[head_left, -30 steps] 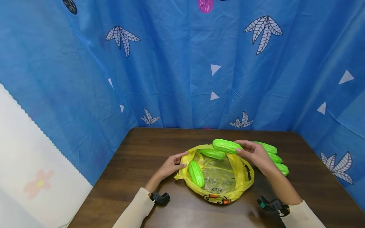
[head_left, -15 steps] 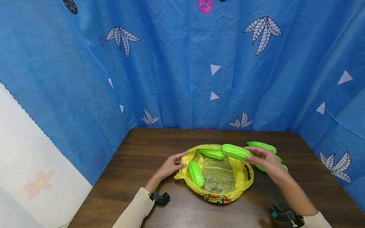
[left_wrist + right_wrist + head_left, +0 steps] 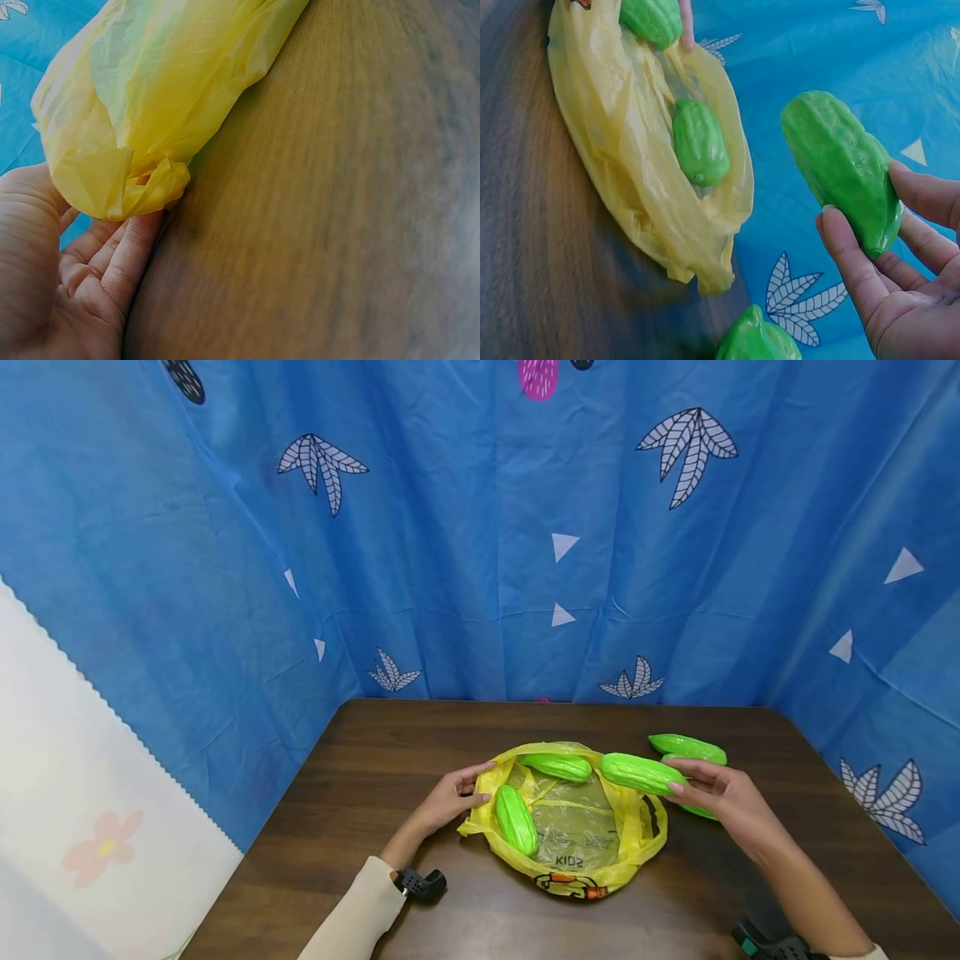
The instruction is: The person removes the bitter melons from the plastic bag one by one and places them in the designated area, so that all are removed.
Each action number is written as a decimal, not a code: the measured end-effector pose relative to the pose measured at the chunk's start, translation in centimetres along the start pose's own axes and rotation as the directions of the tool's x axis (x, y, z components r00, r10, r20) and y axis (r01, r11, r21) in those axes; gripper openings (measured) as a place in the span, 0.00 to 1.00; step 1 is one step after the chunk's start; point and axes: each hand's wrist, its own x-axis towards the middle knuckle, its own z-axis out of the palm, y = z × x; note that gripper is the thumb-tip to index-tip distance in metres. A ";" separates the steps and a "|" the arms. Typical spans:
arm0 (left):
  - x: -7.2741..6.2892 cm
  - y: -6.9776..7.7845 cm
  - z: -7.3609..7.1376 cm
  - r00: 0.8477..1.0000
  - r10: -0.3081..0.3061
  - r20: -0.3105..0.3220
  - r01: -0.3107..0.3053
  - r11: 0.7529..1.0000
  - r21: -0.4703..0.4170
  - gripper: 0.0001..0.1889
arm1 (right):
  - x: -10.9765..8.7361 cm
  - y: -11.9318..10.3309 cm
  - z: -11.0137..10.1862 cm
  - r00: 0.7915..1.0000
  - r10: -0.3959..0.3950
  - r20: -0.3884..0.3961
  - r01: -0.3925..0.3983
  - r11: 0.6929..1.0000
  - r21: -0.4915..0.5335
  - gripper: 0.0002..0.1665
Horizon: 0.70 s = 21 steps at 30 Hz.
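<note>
The gourd (image 3: 641, 773) is up in the air near the bag's right rim, not yet touching the counter or, in the right wrist view, the bag. The right hand (image 3: 731, 799) pinches it by one end, thumb opposite fingers, probably because that leaves most of its length free. Apart from it, the left hand (image 3: 453, 797) grips the left rim of the bag (image 3: 636, 842) (how tightly, the folds hide), presumably since such thin film sags without support. Inside, an upper gourd (image 3: 557, 767) lies by the far wall and a lower gourd (image 3: 517, 820) by the left one, well spread. More gourds (image 3: 687, 748), partly hidden behind the right hand, lie on the counter (image 3: 360, 777), likely to be within easy reach. Behind hangs a patterned curtain (image 3: 450, 552).
</note>
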 end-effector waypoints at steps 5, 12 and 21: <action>-0.1 0.0 0.0 1.000 0.003 0.001 -0.003 1.000 0.002 0.31 | -0.7 0.2 -0.4 1.000 -0.001 -0.018 0.000 1.000 -0.020 0.33; 0.0 -0.4 0.0 1.000 0.004 0.000 -0.004 1.000 -0.003 0.31 | -1.8 0.8 -1.0 0.999 0.034 -0.035 -0.035 0.999 -0.033 0.34; 0.1 -0.2 -0.1 1.000 0.012 -0.001 -0.012 1.000 0.010 0.31 | -2.9 1.9 -2.0 0.997 0.045 -0.060 -0.047 0.999 -0.021 0.31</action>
